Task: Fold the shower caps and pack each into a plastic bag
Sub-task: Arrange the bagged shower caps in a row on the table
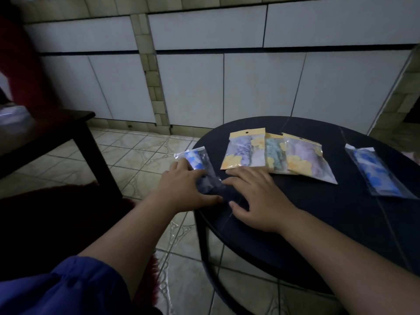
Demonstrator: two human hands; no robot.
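A clear plastic bag [202, 162] with a folded blue-flowered shower cap inside lies at the left edge of the round dark table [341, 223]. My left hand [184, 189] rests flat on the bag with straight fingers. My right hand [256, 196] lies spread on the bag's clear near end, fingers straight. Behind my right hand lie three packed bags with yellow header cards, overlapping: a bluish one [244, 151], a green one [275, 153] and a lilac one [309, 158]. Another clear bag with a blue-flowered cap [377, 173] lies at the right.
A dark wooden side table [52, 130] stands at the left over the tiled floor [136, 155]. White cabinet doors [261, 87] line the wall behind. A dark red rug [56, 201] lies under my left arm.
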